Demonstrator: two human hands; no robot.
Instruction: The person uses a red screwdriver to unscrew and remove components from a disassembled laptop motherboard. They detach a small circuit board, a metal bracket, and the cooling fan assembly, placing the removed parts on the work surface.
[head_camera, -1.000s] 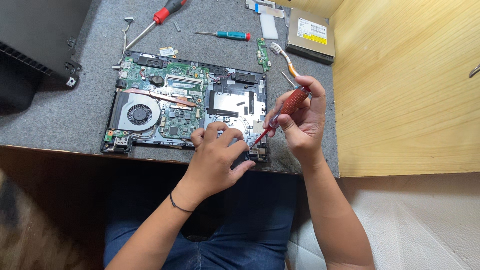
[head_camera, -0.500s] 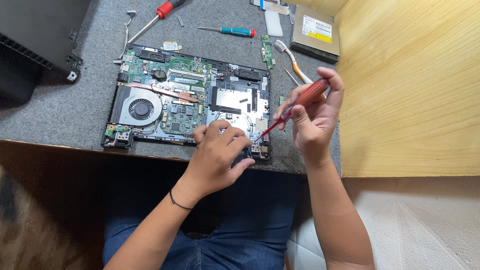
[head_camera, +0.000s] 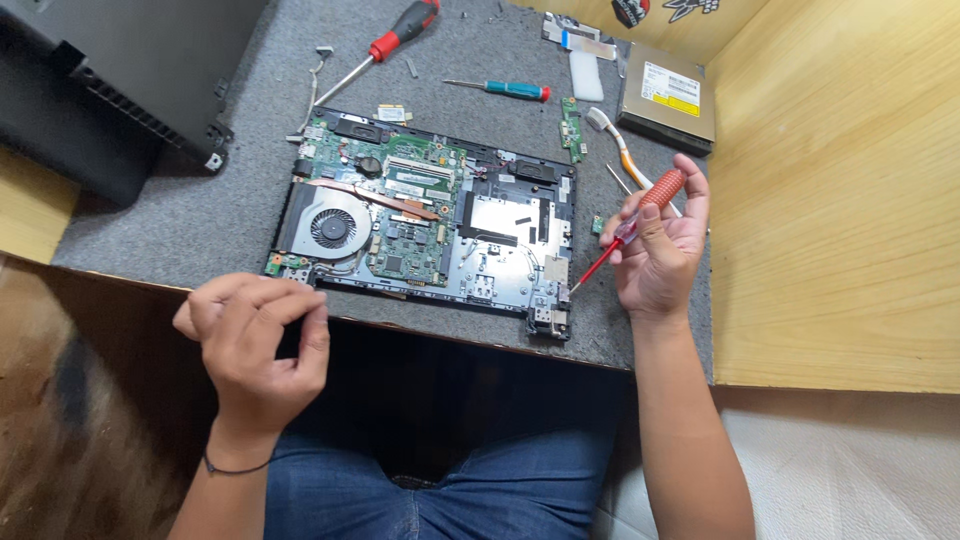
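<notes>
An opened laptop base lies on a grey mat, showing its green circuit board and a round fan. My right hand grips a red-handled screwdriver, tip pointing down at the base's right edge. My left hand hovers off the mat's front edge, left of the laptop, fingers curled with the fingertips pinched together; whether something small sits between them is not visible.
A red-and-black screwdriver and a teal screwdriver lie behind the laptop. A silver optical drive, a small green board and a toothbrush sit at the back right. A black laptop cover is at left, a wooden wall at right.
My left hand has pulled away from the laptop's front edge to the left and off the mat. My right hand with the screwdriver stayed by the right edge.
</notes>
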